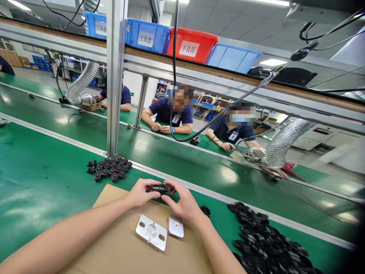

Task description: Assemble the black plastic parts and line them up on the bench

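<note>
Black cylindrical part (159, 189), pinched in the fingertips of left hand (140, 193) and right hand (183, 201) near green counter's (42, 171) far edge: seemingly unfinished. Grouped round black pieces (113, 165), left: perhaps done. Heaped black parts (264, 233), right: perhaps pending.

Bright ceiling lights (273, 62), glare on belt (188, 161), dark lower-right corner

Sheet (114, 247) looked matt, papery; plates (151, 232) on it, smooth metal; held part (159, 188) above it, plastic; bench (37, 179) under it, glossy.
</note>
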Available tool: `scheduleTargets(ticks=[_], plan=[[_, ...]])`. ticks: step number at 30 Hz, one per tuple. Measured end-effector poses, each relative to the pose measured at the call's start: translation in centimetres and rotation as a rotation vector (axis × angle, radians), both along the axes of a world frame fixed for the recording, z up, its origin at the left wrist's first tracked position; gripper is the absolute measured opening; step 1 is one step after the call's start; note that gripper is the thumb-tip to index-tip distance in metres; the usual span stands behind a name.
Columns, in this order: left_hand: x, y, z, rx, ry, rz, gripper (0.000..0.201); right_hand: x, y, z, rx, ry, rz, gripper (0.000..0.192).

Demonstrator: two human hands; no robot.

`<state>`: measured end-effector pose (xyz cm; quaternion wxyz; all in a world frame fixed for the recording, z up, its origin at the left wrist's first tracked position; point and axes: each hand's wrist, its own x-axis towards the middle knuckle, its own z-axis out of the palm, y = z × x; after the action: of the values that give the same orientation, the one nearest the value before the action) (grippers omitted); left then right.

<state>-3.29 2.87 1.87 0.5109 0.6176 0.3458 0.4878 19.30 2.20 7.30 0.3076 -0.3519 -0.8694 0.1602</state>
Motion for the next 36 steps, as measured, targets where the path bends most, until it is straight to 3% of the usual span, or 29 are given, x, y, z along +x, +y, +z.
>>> scheduleTargets(ticks=[5, 10, 13, 17, 21, 25, 29, 36], plan=[[0.0, -0.2, 0.3, 0.000, 0.010, -0.011, 0.044, -0.1, -0.4, 0.8, -0.008, -0.085, -0.023, 0.021], [-0.1, -0.3, 0.3, 0.000, 0.010, -0.020, 0.043, -0.6, -0.8, 1.3, -0.037, -0.197, -0.033, 0.032], [-0.2, -0.3, 0.1, -0.014, 0.019, -0.033, 0.045, -0.9, -0.7, 1.0, -0.005, -0.226, -0.110, 0.012], [-0.1, -0.2, 0.0, -0.029, 0.030, -0.029, 0.048, -0.7, -0.4, 1.0, 0.017, -0.239, -0.158, 0.042], [-0.1, 0.1, -0.3, -0.047, 0.022, -0.001, 0.051, 0.4, -0.1, 1.3, -0.041, -0.147, -0.094, 0.024], [-0.2, 0.3, -0.4, -0.037, 0.015, 0.009, 0.046, 0.6, -0.2, 1.3, -0.046, -0.152, 0.009, 0.037], [-0.2, 0.1, -0.1, -0.015, -0.008, 0.011, 0.048, 0.0, -0.3, 1.1, -0.002, -0.176, -0.029, 0.019], [0.1, 0.1, 0.1, 0.016, -0.080, -0.009, 0.062, 0.3, 0.2, 0.5, 0.041, -0.138, -0.052, 0.022]])
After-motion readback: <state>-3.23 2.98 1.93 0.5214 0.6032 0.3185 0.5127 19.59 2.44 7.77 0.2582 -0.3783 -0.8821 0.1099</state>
